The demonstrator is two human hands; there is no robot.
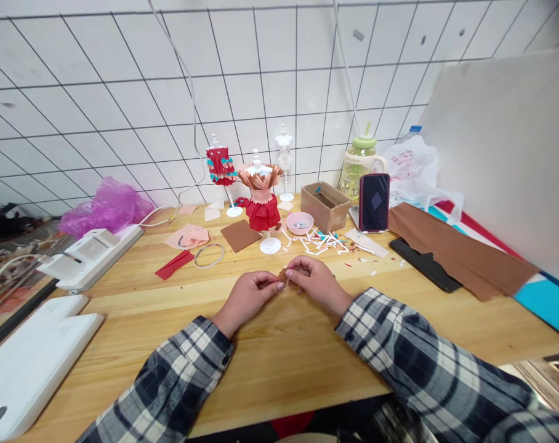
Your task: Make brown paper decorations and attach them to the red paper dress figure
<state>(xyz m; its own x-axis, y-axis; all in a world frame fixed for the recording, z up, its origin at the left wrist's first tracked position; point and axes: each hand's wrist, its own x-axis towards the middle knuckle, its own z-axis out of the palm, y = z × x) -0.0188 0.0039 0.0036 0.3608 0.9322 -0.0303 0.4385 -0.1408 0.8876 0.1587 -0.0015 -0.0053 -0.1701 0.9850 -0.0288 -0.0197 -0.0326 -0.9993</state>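
Pinching brown scrap (282, 276), silvery bits (300, 225) in bowl (300, 232)

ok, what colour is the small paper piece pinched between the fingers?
The small paper piece is brown; it shows best in the head view.

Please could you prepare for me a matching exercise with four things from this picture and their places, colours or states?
1. Brown piece
2. Bowl
3. Phone
4. Red strip

A. Standing upright
B. Lying flat on the table
C. Held by the left hand and right hand
D. Pale pink and round

Pairs: 1-C, 2-D, 3-A, 4-B
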